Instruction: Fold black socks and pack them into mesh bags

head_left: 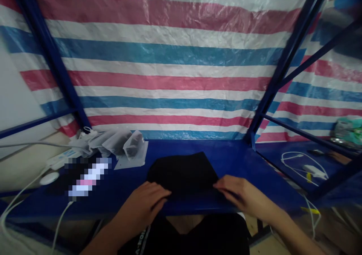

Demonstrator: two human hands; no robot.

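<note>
A black cloth (182,174) is lying flat near the front edge of the blue table (234,159), right in the middle, and both hands are working on it. The left hand (144,202) is resting palm down on the cloth's near left corner, fingers stretched out and close together, pressing rather than gripping. The right hand (240,194) is coming in from the other side — its fingertips are touching the cloth's near right edge, fingers extended and lying side by side, and whether they are pinching the fabric I cannot tell.

Moving outward: just behind the cloth on the left, a row of clear plastic bags (118,142) is sitting on the table, some with dark contents, beside a white sheet. Further left, a white power strip (60,158) is lying with white cables (17,198) trailing off the table's edge, next to a small round white object (49,178). Off to the right, on a neighbouring blue surface, a white charger and cord (307,166) are lying loose. Behind everything, a red, white and blue striped tarp (169,59) is hanging on the blue metal frame (283,63).
</note>
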